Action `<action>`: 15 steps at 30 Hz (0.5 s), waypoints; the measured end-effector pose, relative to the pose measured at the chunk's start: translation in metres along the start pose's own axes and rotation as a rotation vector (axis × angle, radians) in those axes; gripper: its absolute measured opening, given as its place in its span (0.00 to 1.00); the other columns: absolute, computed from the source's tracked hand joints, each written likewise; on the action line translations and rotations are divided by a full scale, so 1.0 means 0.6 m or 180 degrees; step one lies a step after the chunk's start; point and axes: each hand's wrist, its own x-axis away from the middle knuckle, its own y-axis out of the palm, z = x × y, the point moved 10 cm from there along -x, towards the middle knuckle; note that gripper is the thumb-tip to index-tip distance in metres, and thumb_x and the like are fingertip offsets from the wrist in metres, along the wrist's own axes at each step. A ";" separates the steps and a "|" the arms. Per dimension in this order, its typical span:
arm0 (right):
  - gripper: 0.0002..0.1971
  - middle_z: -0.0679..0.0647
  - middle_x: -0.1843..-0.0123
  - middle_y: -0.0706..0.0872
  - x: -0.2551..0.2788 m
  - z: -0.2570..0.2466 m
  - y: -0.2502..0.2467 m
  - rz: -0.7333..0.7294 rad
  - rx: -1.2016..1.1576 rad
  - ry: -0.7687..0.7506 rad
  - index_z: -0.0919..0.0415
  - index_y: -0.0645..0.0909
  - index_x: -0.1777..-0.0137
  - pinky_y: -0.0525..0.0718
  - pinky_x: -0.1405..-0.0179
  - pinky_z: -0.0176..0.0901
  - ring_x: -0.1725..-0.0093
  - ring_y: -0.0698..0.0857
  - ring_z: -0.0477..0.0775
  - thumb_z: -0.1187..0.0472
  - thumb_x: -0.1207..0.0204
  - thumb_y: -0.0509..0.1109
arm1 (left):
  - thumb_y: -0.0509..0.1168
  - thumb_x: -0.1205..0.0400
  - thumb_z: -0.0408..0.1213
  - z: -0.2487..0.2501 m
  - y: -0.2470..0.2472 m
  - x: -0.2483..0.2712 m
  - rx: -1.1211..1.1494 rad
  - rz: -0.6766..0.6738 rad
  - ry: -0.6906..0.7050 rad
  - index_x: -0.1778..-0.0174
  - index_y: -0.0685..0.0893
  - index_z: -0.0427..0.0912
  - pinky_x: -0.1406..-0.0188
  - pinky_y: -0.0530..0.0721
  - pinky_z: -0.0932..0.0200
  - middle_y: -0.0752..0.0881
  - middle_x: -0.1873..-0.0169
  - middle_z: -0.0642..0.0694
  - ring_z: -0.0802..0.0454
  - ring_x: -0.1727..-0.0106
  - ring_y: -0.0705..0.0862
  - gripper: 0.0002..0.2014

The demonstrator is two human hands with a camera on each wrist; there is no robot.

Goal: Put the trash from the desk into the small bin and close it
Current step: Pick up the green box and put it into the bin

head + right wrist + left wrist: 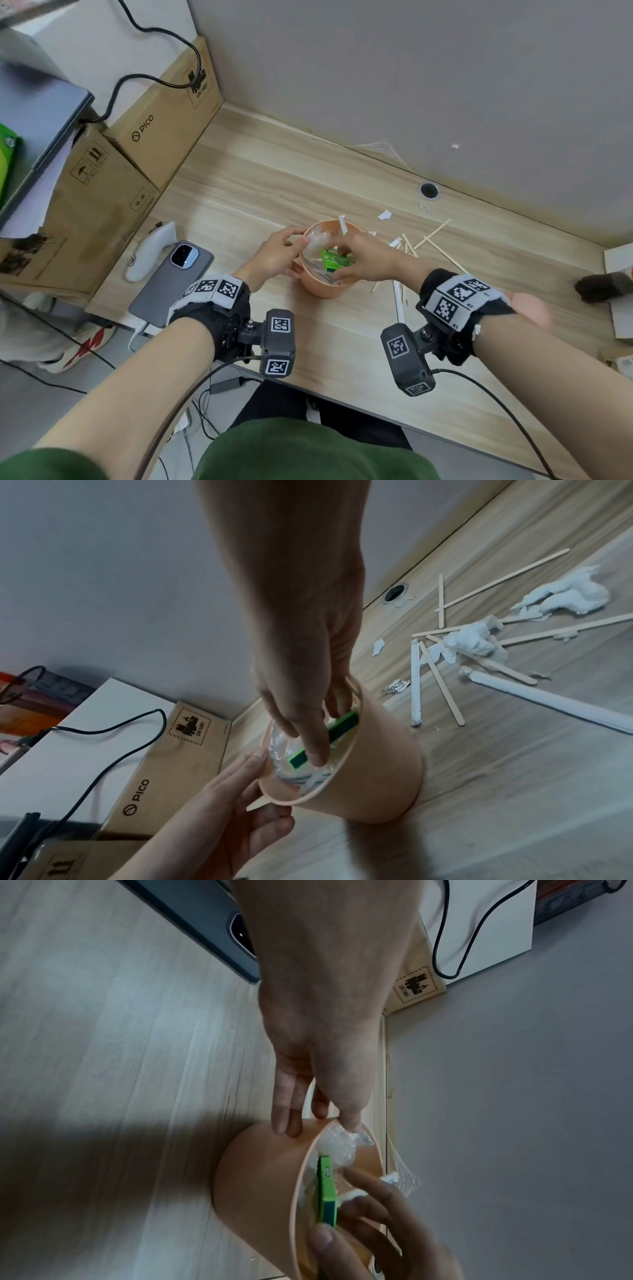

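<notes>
Bin [322, 286]: peach, upright on desk [342, 342], lid off, mouth open. Contents: clear plastic [317, 241], green box [337, 262].

Left hand [277, 255]: fingers straight, flat against bin's outer wall; thumb on rim, touching the plastic.

Right hand [363, 255]: reaching into bin mouth, fingers and thumb clamped on green box, box partly inside.

Remaining trash on desk, right of bin: wooden sticks [445, 685], crumpled tissues [472, 639], white wrapper [548, 704], foil scrap [397, 687].

Left of bin: phone [171, 284], white controller [150, 250], cardboard boxes [161, 130].
</notes>
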 end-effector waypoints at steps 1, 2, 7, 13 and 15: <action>0.24 0.53 0.49 0.80 0.001 0.008 -0.005 0.0115 0.0030 0.0139 0.57 0.81 0.38 0.76 0.55 0.43 0.50 0.77 0.52 0.55 0.34 0.80 | 0.63 0.14 0.46 0.000 0.000 0.000 0.0005 0.0000 0.0001 0.32 0.79 0.48 0.66 0.91 0.56 0.83 0.50 0.38 0.47 0.68 0.87 0.15; 0.23 0.51 0.53 0.77 0.002 0.015 -0.008 0.0215 0.0090 0.0269 0.59 0.81 0.43 0.72 0.61 0.40 0.53 0.76 0.52 0.54 0.35 0.81 | 0.63 0.14 0.46 0.000 0.002 -0.001 0.0018 -0.0001 0.0001 0.34 0.79 0.49 0.66 0.91 0.55 0.83 0.50 0.37 0.47 0.68 0.87 0.14; 0.10 0.56 0.57 0.86 -0.005 0.015 0.026 0.0130 0.0166 0.0417 0.62 0.82 0.52 0.76 0.55 0.43 0.51 0.81 0.58 0.60 0.30 0.75 | 0.63 0.14 0.46 -0.001 0.003 -0.005 0.0006 0.0022 0.0008 0.37 0.80 0.51 0.63 0.92 0.50 0.82 0.53 0.38 0.48 0.71 0.87 0.10; 0.16 0.60 0.44 0.86 0.003 0.002 0.027 -0.0302 0.0138 0.0318 0.61 0.81 0.35 0.75 0.42 0.45 0.43 0.82 0.59 0.65 0.19 0.59 | 0.63 0.14 0.45 0.002 0.001 -0.009 -0.0109 0.0065 0.0051 0.35 0.80 0.50 0.63 0.91 0.51 0.83 0.57 0.42 0.50 0.71 0.86 0.12; 0.14 0.54 0.49 0.85 0.017 0.004 0.005 -0.0174 -0.0397 0.0243 0.59 0.82 0.36 0.77 0.47 0.42 0.50 0.82 0.53 0.64 0.18 0.60 | 0.62 0.14 0.45 0.007 -0.005 -0.011 -0.0267 0.0241 0.0141 0.35 0.81 0.50 0.68 0.88 0.55 0.82 0.63 0.47 0.51 0.72 0.84 0.13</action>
